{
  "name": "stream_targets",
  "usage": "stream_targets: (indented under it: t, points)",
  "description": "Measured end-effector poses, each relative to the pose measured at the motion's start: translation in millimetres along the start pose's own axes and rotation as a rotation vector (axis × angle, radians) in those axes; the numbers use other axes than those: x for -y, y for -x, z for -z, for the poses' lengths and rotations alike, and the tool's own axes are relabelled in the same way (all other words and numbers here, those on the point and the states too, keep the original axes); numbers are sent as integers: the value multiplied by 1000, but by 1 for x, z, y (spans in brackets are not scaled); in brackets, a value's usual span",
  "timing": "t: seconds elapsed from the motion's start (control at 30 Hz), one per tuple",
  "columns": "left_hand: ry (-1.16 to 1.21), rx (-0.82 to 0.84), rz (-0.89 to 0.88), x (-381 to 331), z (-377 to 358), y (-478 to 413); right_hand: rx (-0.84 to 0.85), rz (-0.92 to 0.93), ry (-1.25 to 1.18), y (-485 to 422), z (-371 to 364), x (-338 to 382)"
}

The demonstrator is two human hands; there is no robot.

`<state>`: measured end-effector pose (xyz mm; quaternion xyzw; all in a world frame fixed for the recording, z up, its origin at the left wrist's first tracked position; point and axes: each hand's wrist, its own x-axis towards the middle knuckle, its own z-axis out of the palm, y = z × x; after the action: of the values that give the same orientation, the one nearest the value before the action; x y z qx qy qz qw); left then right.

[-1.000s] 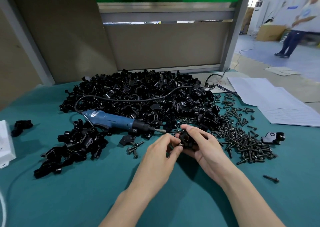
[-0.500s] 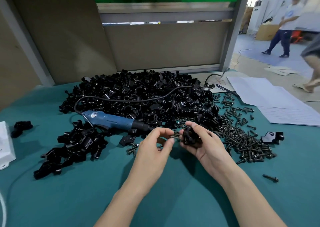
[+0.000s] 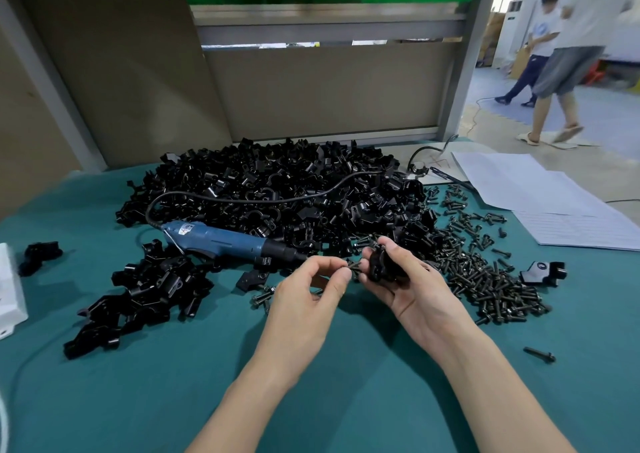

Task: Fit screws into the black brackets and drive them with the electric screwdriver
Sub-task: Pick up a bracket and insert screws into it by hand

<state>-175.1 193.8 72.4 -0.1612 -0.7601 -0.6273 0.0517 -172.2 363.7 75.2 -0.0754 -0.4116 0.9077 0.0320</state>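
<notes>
My right hand point(image 3: 412, 288) grips a black bracket point(image 3: 382, 265) above the green table. My left hand point(image 3: 311, 291) pinches a black screw point(image 3: 354, 265) between thumb and fingertips, its tip at the bracket's left side. The blue electric screwdriver point(image 3: 221, 241) lies on the table to the left of my hands, its bit pointing right and its black cord looping over the big heap of black brackets point(image 3: 277, 189). Loose black screws point(image 3: 491, 279) lie in a pile to the right of my right hand.
A smaller heap of brackets point(image 3: 145, 290) lies front left, with a lone bracket point(image 3: 40, 257) and a white box point(image 3: 8, 293) at the left edge. White paper sheets point(image 3: 554, 199) lie at the right back. A single bracket point(image 3: 543, 272) and one screw point(image 3: 540, 354) lie right. Two people walk in the background.
Both hands have lifted slightly and moved apart; the left hand now pinches a screw at the bracket's side instead of pressing against the bracket. The people behind have walked left.
</notes>
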Motion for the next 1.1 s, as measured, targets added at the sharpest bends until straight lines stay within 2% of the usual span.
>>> stream_targets:
  t: [0.43, 0.67, 0.8, 1.0, 1.1]
  points:
    - [-335, 51, -126, 8, -4, 3, 44, -20, 175, 2, -3, -9]
    - [-172, 56, 118, 11, -5, 0, 98, 67, 283, 5, -3, -15]
    - [-295, 74, 23, 11, -6, 4, 85, 46, 271, 5, -4, -16]
    - [-304, 62, -197, 8, -7, 6, 52, -88, 90, 2, -4, -14]
    - [-332, 99, -289, 9, -8, 6, 59, -103, 87, 1, -3, -15]
